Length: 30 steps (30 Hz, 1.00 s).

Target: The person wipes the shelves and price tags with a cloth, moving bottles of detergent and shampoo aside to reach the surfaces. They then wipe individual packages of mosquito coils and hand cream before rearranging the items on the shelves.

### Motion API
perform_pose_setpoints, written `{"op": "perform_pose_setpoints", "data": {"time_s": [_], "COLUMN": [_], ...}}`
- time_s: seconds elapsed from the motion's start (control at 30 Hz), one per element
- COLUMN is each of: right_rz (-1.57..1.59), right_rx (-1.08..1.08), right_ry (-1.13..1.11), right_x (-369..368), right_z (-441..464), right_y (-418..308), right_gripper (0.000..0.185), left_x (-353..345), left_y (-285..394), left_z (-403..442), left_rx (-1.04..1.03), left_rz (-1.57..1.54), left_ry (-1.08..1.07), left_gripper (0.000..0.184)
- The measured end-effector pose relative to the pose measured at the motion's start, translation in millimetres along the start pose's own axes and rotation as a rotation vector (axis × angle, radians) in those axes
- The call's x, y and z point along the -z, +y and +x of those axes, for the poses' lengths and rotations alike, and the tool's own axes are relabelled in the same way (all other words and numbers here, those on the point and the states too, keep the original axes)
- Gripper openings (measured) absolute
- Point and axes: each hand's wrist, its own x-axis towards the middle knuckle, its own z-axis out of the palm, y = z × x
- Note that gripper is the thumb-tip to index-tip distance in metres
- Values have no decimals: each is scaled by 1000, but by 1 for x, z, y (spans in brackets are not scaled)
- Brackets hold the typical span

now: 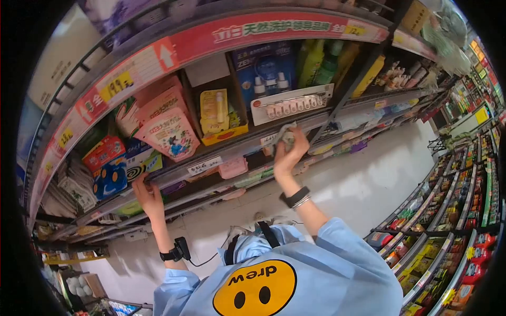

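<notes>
My right hand (293, 152) is closed around a crumpled greyish cloth (286, 135), held against the front edge of the shelf (226, 156). Just above that cloth lies a long white pack of hooks (292, 104). My left hand (148, 196) rests with curled fingers on the same shelf edge, farther left. A box with a black spiral (143, 167) and blue packs (110, 178) sit right behind its fingertips. Between my two hands stand pink pouches (169, 135) and a yellow carton holding yellow blister packs (215, 109).
Green bottles (329, 64) and a blue box with small white bottles (266, 71) stand deeper on the shelf. A red price strip (232, 32) runs above. Lower shelves hold a pink pack (233, 167). Another stocked rack (443, 210) lines the right side, across the pale floor (363, 184).
</notes>
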Motion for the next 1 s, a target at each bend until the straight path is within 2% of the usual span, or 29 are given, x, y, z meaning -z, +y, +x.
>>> {"op": "perform_pose_setpoints", "data": {"time_s": [0.03, 0.1, 0.17, 0.2, 0.23, 0.3, 0.37, 0.47, 0.53, 0.57, 0.6, 0.67, 0.73, 0.8, 0.87, 0.93, 1.0], "right_rz": [87, 118, 148, 135, 125, 98, 9, -41, 50, -121, -164, -79, 666, 10, -17, -204, -119], "right_rx": [29, 91, 186, 185, 271, 362, 644, 652, 523, 392, 311, 60, -544, -301, -294, -249, -254], "right_ry": [91, -188, -300, -280, -263, -229, -245, -344, -259, -214, -132, 1, 412, 340, 300, 273, 250], "right_x": [-13, -8, -19, -20, -22, -25, -15, 0, 14, 16, 31, 32, 10, 4, 1, -7, -15], "right_z": [-13, -19, -40, -44, -44, -32, -23, 0, 32, 40, 63, 74, 69, 73, 80, 75, 57], "right_y": [-3, -40, -46, -46, -45, -31, -13, 39, 58, 69, 43, 57, 100, 102, 66, 51, 28], "right_gripper": [42, 42, 42, 42, 40, 39, 30, 29, 25, 22, 23, 25, 26, 26, 29, 32, 32], "left_x": [0, 0, -1, -2, -1, 0, -2, -4, -3, -6, -5, -2, -1, 2, 3, 7, 8], "left_y": [1, 7, -4, -10, -11, -6, -5, -9, -12, -16, -16, -9, -6, 0, -4, 5, 9], "left_z": [0, -1, -6, -7, -6, -4, -2, -2, -3, -2, 0, 0, -2, 4, 2, 5, 8], "left_rx": [13, 85, 62, 52, 19, 12, 13, 94, 100, -35, -21, 104, 128, 165, 119, 130, 141], "left_rz": [5, 7, -11, -18, -7, 30, 32, 41, 54, 77, 97, 58, 23, -54, -41, -63, -79], "left_ry": [12, 3, -1, 8, 3, 2, 4, -36, -36, 37, 34, -42, -39, -56, -73, -73, -76], "left_gripper": [30, 32, 33, 34, 35, 36, 36, 37, 39, 41, 41, 42, 43, 46, 48, 48, 47]}}
